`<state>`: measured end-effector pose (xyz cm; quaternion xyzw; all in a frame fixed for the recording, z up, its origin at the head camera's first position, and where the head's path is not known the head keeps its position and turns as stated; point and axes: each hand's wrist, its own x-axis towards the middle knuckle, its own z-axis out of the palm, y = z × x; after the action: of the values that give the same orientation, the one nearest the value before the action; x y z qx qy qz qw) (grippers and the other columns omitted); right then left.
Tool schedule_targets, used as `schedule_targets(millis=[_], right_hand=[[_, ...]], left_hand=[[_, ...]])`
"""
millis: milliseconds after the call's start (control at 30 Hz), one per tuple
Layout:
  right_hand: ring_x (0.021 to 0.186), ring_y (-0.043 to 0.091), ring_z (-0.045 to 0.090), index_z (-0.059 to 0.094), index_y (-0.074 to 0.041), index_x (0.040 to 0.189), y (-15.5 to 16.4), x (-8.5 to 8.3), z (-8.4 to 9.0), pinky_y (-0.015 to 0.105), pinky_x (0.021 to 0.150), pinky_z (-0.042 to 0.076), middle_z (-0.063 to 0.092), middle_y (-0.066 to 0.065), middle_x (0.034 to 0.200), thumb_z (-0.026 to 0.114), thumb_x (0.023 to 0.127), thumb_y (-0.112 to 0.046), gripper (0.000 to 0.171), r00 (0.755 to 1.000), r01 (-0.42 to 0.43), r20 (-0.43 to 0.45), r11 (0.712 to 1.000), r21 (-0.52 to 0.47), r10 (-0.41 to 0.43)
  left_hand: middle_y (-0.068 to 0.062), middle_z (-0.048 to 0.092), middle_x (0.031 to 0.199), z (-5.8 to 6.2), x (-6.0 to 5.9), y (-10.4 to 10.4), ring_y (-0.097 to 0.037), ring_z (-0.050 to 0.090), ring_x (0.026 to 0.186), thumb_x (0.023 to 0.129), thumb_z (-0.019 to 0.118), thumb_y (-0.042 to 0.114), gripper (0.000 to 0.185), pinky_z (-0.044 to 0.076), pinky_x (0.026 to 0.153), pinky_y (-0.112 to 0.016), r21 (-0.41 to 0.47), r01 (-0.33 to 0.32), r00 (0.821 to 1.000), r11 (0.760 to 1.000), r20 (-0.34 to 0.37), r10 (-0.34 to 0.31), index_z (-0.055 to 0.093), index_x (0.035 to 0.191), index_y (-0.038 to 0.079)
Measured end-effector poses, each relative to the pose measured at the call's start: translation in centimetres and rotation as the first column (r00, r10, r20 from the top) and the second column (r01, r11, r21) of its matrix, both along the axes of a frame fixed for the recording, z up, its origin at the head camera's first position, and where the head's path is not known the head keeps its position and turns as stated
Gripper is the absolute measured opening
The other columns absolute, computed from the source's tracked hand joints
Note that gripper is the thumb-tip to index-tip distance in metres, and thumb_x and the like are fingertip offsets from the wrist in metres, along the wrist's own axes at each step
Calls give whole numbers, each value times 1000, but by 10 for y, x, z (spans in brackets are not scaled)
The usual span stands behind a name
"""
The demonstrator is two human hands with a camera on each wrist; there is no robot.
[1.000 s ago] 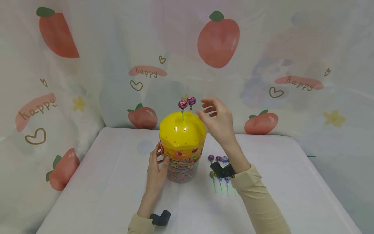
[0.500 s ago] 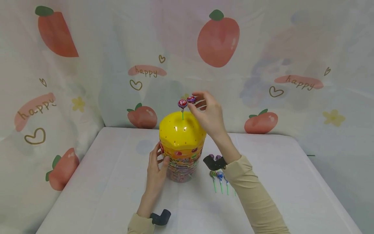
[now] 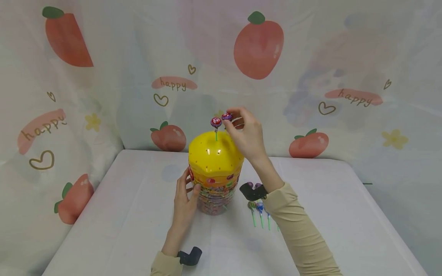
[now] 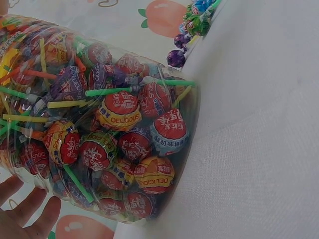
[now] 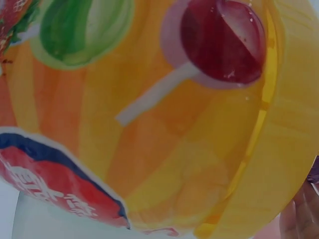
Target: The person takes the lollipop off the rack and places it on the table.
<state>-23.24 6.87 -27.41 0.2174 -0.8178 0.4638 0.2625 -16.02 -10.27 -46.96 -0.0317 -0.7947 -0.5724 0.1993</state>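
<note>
The wrapped lollipop [image 3: 226, 116] stands above the back of the yellow domed lid [image 3: 215, 152], and the right hand [image 3: 246, 134] pinches its head between thumb and fingertips, apparently to steer its stick into one of the small holes that dot the dome. A second lollipop [image 3: 216, 122] stands just beside it on a green stick already seated in the lid, so the fingers work close against it with little room on that side. The left hand [image 3: 184, 205] curls against the lower wall of the clear jar [image 4: 107, 129], thumb and fingers wrapped on its side, seemingly to keep the tall jar from tipping or turning under the push from above. The jar is packed with lollipops and stands near the middle of the white table [image 3: 131, 214]. Loose lollipops [image 3: 259, 210] lie on the table just right of the jar, under the right forearm. The table edges are well apart from the jar, and the printed backdrop [image 3: 310, 76] hangs behind it.
</note>
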Motion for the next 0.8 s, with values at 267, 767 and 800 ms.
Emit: schedule_targets(millis=[267,767,800], right_hand=[[85,25,61,60,-1,116,1,1,4,38,84,55,65,14,106,65,91,-13,28,1000,-9,-13,999,-31,8],[82,21,61,62,-3,116,19,15,2,20,80,50,67,12,105,68,89,-15,30,1000,-11,-24,997,-81,9],[82,20,60,62,-3,115,21,16,1,19,79,49,67,12,105,68,89,-15,30,1000,-5,-22,996,-84,3]], left_hand=[[-5,41,145,-1,0,0,-25,46,127,96,55,34,62,48,100,-48,-2,1,1000,1000,-3,-2,26,151,27],[-4,41,145,0,0,-1,-25,46,127,96,56,33,63,47,101,-51,-3,7,1000,1000,0,-7,25,151,28],[-4,41,145,0,0,-1,-25,46,127,97,55,33,63,47,101,-51,-3,8,1000,1000,-1,-8,25,151,29]])
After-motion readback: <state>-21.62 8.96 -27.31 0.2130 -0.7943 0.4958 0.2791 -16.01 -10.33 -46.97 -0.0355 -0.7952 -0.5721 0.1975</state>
